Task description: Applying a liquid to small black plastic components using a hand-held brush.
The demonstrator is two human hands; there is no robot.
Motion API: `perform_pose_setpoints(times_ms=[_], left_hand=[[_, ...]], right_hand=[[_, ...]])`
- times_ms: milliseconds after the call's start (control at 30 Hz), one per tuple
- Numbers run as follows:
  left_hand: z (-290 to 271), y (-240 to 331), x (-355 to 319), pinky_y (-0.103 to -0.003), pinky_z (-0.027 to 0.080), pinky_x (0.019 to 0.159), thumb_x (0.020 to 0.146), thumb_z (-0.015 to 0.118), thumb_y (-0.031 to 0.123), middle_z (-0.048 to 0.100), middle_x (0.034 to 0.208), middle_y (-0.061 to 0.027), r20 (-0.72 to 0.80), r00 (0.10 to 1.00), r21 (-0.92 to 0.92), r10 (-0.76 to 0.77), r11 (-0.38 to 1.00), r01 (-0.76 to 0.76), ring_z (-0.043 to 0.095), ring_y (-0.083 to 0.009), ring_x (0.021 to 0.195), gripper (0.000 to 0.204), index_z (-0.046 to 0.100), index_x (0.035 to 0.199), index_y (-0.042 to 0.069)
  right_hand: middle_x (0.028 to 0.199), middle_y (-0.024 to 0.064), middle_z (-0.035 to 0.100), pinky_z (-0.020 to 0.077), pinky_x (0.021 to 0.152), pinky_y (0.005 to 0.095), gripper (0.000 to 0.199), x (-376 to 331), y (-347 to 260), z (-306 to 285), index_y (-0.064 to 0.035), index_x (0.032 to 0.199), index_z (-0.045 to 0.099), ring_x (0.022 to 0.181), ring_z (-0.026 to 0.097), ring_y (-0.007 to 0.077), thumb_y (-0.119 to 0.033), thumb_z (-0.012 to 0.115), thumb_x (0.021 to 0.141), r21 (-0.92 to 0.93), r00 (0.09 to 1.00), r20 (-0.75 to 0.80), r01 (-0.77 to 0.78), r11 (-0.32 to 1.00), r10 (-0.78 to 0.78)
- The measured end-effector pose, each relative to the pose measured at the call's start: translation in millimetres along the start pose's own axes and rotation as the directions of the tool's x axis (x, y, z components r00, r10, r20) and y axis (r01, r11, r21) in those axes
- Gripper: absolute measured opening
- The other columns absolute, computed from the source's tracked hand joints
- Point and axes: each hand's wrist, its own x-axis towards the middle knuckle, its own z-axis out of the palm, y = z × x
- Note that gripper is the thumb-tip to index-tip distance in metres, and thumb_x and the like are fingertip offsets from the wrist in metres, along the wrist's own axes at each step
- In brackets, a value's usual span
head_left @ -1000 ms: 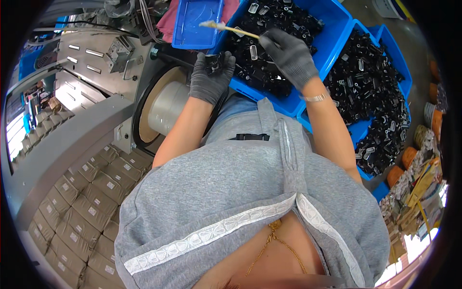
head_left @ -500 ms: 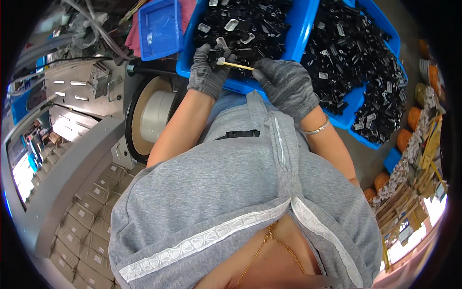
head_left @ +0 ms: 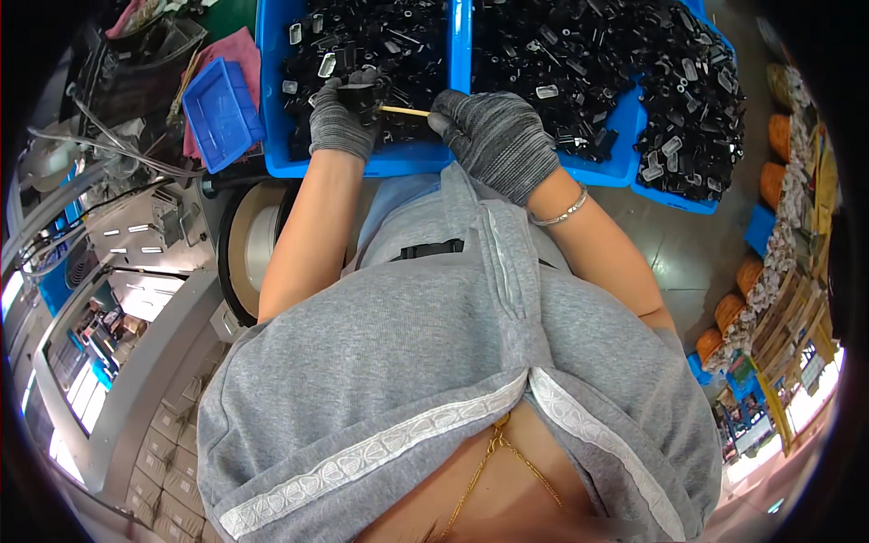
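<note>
Now the right grip pinches a stick, its tip newly hidden; left grip holds a black part.

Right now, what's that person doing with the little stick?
A person in gray gloves is holding a thin yellow stick in the right hand. It reaches across to a small black part held in the left hand; the stick's far end is hard to see. Both hands are above a blue bin holding lots of little pieces, mostly black. More such bins are to the right, and a small blue tray lies by a pink cloth on the left.
</note>
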Motion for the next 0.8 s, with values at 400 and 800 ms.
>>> perform_pose_setpoints(times_ms=[400,800], left_hand=[[46.0,-22.1,-6.7,-0.042,0.057,0.07,0.09,0.059,0.012,0.061,0.07,-0.0052,0.033,0.999,-0.014,-0.005,1.0,0.005,0.067,-0.03,0.079,0.01,0.054,0.083,0.008],[25.2,-32.3,0.7,-0.055,0.049,0.088,0.081,0.069,0.008,0.059,0.113,-0.0141,0.103,0.994,-0.299,-0.032,0.952,0.062,0.061,-0.0355,0.094,0.041,0.055,0.119,0.006]], right_hand=[[0.072,0.0116,0.065,0.0523,0.065,0.0399,0.031,-21.1,39.6,-35.7,-0.007,0.095,0.065,0.067,0.065,0.0293,-0.035,0.051,0.096,0.024,0.999,-0.028,0.042,0.999,-0.041],[0.085,0.0048,0.068,0.0542,0.064,0.0277,0.023,-62.7,156.3,-46.1,-0.0058,0.103,0.066,0.068,0.064,0.0163,-0.026,0.06,0.094,0.301,0.974,-0.225,0.051,0.952,0.019]])
